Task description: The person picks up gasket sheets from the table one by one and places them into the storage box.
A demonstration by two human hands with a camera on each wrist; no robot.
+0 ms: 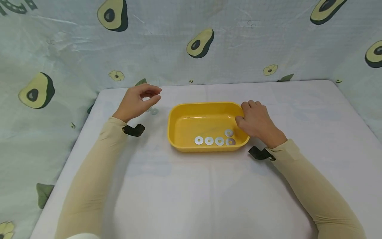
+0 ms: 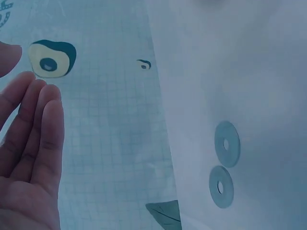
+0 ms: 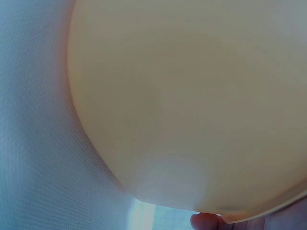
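A yellow plastic tray [image 1: 191, 109] sits on the table with several flat metal washers [image 1: 209, 141] inside, most of them in a row along its near side. My right hand [image 1: 257, 121] grips the tray's right rim, thumb over the inner side; the right wrist view shows the tray wall [image 3: 182, 105] up close and some fingertips [image 3: 206, 221] beneath its edge. To the left of the tray, my left hand [image 1: 138, 101] hovers with thumb and fingers apart, nothing between them. Two more washers, an upper one [image 2: 227, 143] and a lower one [image 2: 221, 187], lie on the table by that hand.
A white cloth covers the table [image 1: 191, 192]. Behind it and at the left hangs a pale curtain [image 1: 161, 43] printed with avocados and flowers. Dark camera mounts [image 1: 134, 130] project from both wrists.
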